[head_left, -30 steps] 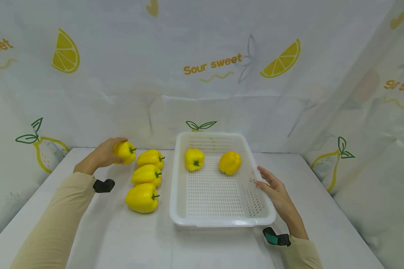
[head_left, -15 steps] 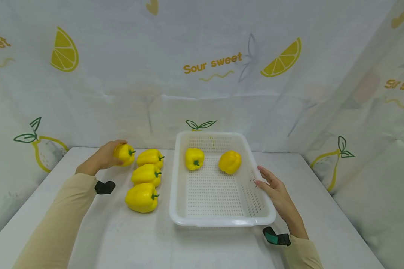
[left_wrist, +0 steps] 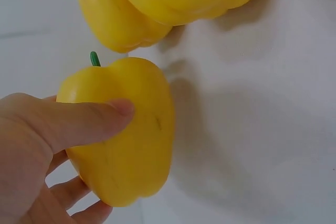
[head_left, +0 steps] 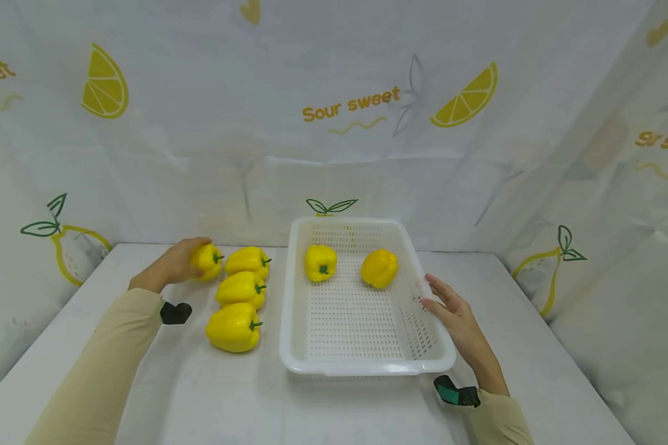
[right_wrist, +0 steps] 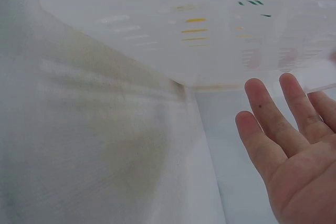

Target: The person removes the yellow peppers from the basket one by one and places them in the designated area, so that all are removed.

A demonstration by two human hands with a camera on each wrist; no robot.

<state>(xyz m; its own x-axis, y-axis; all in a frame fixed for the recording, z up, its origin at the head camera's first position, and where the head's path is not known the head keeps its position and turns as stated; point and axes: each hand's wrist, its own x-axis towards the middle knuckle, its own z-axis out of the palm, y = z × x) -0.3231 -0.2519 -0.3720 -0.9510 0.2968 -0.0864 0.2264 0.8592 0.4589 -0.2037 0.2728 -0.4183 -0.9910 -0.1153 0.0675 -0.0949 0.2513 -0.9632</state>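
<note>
A yellow bell pepper (left_wrist: 142, 150) with a green stem is gripped by my left hand (head_left: 172, 266), thumb across its side and fingers behind it. Whether this pepper touches the table cannot be told. Just to its right, a column of three yellow bell peppers (head_left: 242, 289) lies with stems pointing right. My right hand (head_left: 462, 318) touches the right side of a white perforated basket (head_left: 367, 366); in the right wrist view its fingers (right_wrist: 273, 124) extend, nearly straight, by the outer wall. Inside the basket are two more peppers, one at left (head_left: 320, 262) and another at right (head_left: 380, 269).
A white table (head_left: 200, 395) carries everything. Behind it hangs a white curtain (head_left: 200, 123) with lemon prints and lettering, which also runs along both sides. The basket stands right of the column of peppers.
My left hand has lowered slightly with its pepper, toward the table beside the column. The right hand and the basket have stayed in place.
</note>
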